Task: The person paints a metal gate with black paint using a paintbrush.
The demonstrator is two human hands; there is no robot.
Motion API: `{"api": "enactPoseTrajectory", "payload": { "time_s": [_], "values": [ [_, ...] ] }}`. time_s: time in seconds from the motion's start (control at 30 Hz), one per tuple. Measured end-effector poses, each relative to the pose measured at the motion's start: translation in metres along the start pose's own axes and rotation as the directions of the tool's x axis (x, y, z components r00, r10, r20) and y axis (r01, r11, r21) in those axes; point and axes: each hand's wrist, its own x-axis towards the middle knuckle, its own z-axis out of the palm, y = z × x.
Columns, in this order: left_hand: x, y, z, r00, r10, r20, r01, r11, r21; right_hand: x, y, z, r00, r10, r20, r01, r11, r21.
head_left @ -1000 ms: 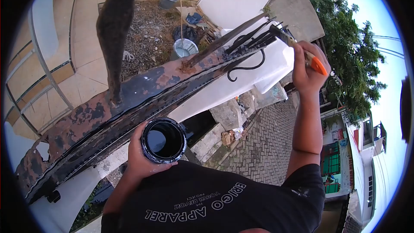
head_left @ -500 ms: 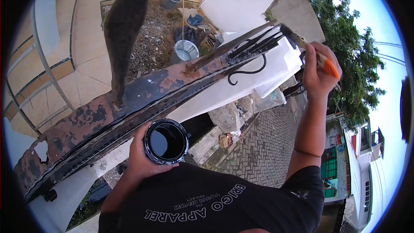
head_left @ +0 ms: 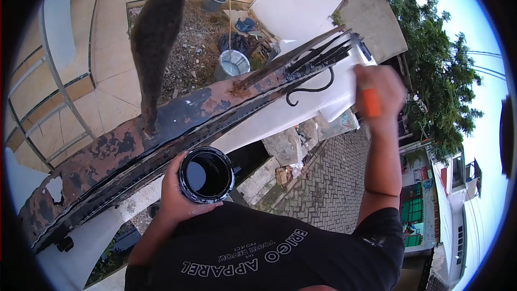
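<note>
My left hand (head_left: 180,196) is wrapped round a can of black paint (head_left: 207,175), its mouth facing up. Dark paint coats the rim and inner wall. My right hand (head_left: 379,94), smeared by motion, grips a paintbrush (head_left: 370,101) by its orange handle; its bristles are hard to make out. The hand is near the far end of a metal gate frame (head_left: 183,116), which slants across the view. Worn brown and grey patches cover the frame's top, while its far bars (head_left: 318,62) are glossy black. A curled black iron scroll (head_left: 312,90) hangs off its side.
A pointed metal spike (head_left: 156,37) rises from the frame close to my view. Beyond it stand a whitish bucket (head_left: 233,66) with a stick and a grey bucket (head_left: 214,1) on rubble. Brick paving (head_left: 328,178) lies below, and a tree (head_left: 441,70) is at the right.
My right hand has moved left and slightly down with the paintbrush, whose handle has swung toward me. The can in my left hand has stayed almost in place.
</note>
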Motion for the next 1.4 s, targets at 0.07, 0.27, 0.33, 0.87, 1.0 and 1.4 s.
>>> {"api": "enactPoseTrajectory", "payload": {
  "time_s": [0.07, 0.27, 0.33, 0.87, 1.0, 1.4],
  "values": [
    [-0.003, -0.002, -0.002, 1.0, -0.001, 0.003, 0.001, 1.0, 0.003, -0.009, -0.028, 0.01, 0.968, -0.1, 0.232, 0.082, 0.993, 0.087],
    [-0.003, 0.0, 0.0, 0.999, -0.003, 0.039, 0.0, 0.998, 0.06, -0.005, -0.001, 0.006, 0.954, 0.299, -0.02, -0.287, 0.93, 0.231],
    [-0.004, -0.003, 0.0, 1.0, 0.014, 0.026, -0.016, 0.998, 0.057, -0.005, 0.001, 0.001, 0.939, 0.336, -0.072, -0.3, 0.904, 0.304],
    [0.026, 0.001, 0.042, 0.994, 0.005, 0.108, -0.016, 0.995, 0.097, -0.041, -0.015, 0.025, 0.944, 0.326, 0.05, -0.279, 0.707, 0.649],
    [0.036, -0.001, 0.054, 0.991, 0.015, 0.135, -0.036, 0.987, 0.157, -0.032, -0.007, 0.033, 0.899, 0.435, -0.047, -0.296, 0.684, 0.667],
    [0.041, 0.002, 0.057, 0.987, -0.026, 0.156, -0.003, 0.983, 0.185, -0.037, -0.016, 0.043, 0.935, 0.342, -0.096, -0.16, 0.646, 0.747]
  ]
}}
